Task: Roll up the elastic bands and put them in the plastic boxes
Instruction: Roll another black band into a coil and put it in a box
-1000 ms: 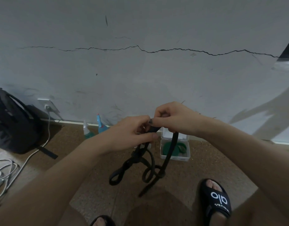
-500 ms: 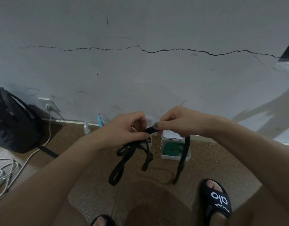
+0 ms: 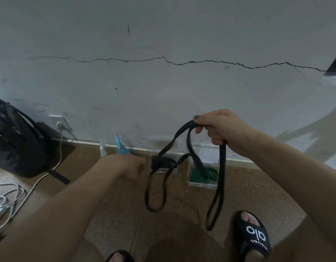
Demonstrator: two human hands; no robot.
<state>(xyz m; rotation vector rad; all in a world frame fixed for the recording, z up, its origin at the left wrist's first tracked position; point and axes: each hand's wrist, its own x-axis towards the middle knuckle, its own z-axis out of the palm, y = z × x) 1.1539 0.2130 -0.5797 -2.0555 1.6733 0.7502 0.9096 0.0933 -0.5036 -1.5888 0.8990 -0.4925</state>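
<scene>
While the right hand (image 3: pixel 219 129) is raised in front of the cracked wall (image 3: pixel 163 82), its fingers are curled around a black elastic band (image 3: pixel 182 132) and grip it near the top. From this hand the band falls in long loops: one loop hangs straight down to the right and ends above the floor (image 3: pixel 182 201), near the black sandal (image 3: pixel 255 236); another strand runs down to the left, toward the left hand (image 3: pixel 134 166). The left hand is blurred, so I cannot tell if it pinches the band or only touches it; a dark bunch of the band sits just beside its fingers, and one more loop hangs under that bunch.

Behind the hanging strands, an open plastic box (image 3: pixel 203 183) stands on the floor against the wall, and a green band (image 3: pixel 197 176) lies rolled inside it. To the left of the box, also near the wall, there is a blue bottle (image 3: pixel 121 147) and a smaller clear bottle (image 3: pixel 103 150). Far to the left of the box a black backpack (image 3: pixel 15 140) leans at the wall, under a socket (image 3: pixel 59 123) with a white cable (image 3: pixel 55 167) that runs down onto the floor.
</scene>
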